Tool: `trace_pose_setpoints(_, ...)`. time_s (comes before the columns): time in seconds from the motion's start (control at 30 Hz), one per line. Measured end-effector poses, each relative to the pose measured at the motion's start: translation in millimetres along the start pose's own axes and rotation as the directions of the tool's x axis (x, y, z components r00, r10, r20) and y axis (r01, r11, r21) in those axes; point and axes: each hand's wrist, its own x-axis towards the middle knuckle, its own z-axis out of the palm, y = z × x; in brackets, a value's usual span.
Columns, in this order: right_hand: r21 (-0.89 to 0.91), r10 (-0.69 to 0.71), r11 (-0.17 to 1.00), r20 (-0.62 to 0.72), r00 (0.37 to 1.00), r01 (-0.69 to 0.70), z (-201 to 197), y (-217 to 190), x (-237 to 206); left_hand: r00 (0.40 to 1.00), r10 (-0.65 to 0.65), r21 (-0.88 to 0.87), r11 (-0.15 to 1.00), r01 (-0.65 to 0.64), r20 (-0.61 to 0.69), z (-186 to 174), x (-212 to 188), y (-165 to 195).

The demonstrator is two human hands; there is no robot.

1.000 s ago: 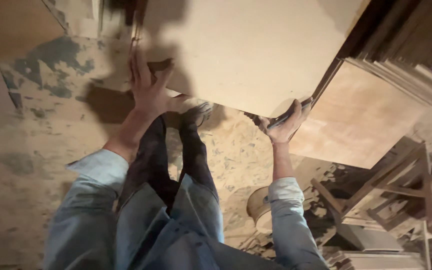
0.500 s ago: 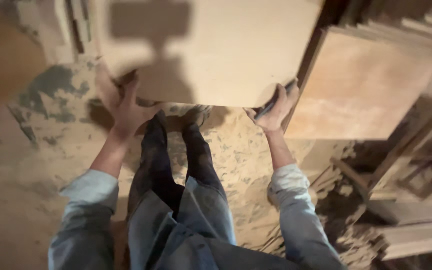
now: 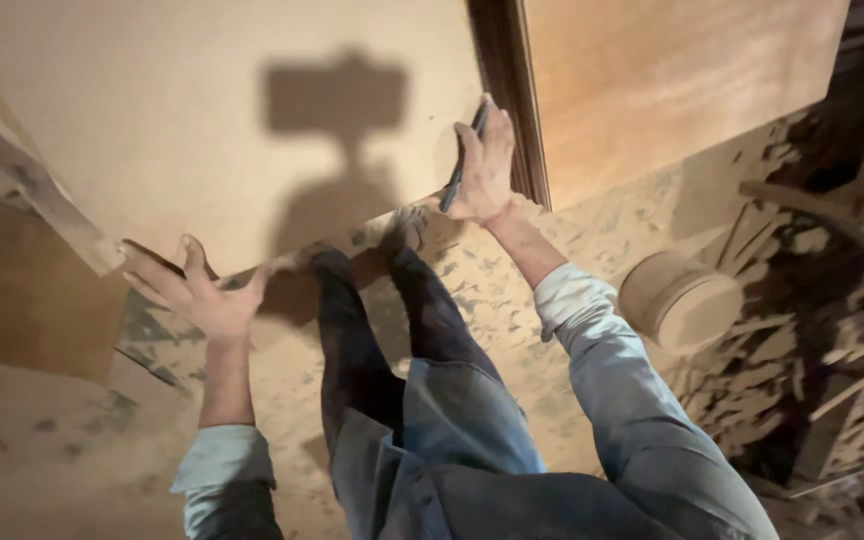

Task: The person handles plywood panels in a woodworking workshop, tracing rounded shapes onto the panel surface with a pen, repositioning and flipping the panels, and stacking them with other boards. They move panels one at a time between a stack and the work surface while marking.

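Sawdust covers the floor (image 3: pixel 512 330). Two hands grip one pale board (image 3: pixel 212 120): left hand (image 3: pixel 192 295) at 8 o'clock, right hand (image 3: pixel 482 170), pinching one dark pencil (image 3: pixel 464 160), at 1 o'clock.

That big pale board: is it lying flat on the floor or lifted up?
Lifted: the board is held by left hand and right hand above the floor.
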Motion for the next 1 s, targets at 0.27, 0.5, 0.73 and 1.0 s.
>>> trace_pose_setpoints(0.27, 0.038, 0.096, 0.994, 0.17, 0.981, -0.104, -3, 10, -16, 0.947, 0.254, 0.064, 0.96, -0.271, 0.197, 20, 9, 60)
trace_pose_setpoints(0.5, 0.165, 0.101, 0.981, 0.04, 0.994, -0.107, 10, 12, -30, 0.938, 0.292, 0.147, 0.936, -0.321, 0.187, 28, 20, 109)
trace_pose_setpoints(0.73, 0.161, 0.053, 0.986, -0.005, 0.999, -0.051, 20, 18, -38, 0.907, 0.373, 0.203, 0.889, -0.41, 0.196, 28, 24, 108)
trace_pose_setpoints(1.0, 0.098, 0.071, 0.992, 0.119, 0.99, -0.082, -17, 7, -18, 0.941, 0.294, 0.124, 0.941, -0.316, 0.168, 11, 35, 114)
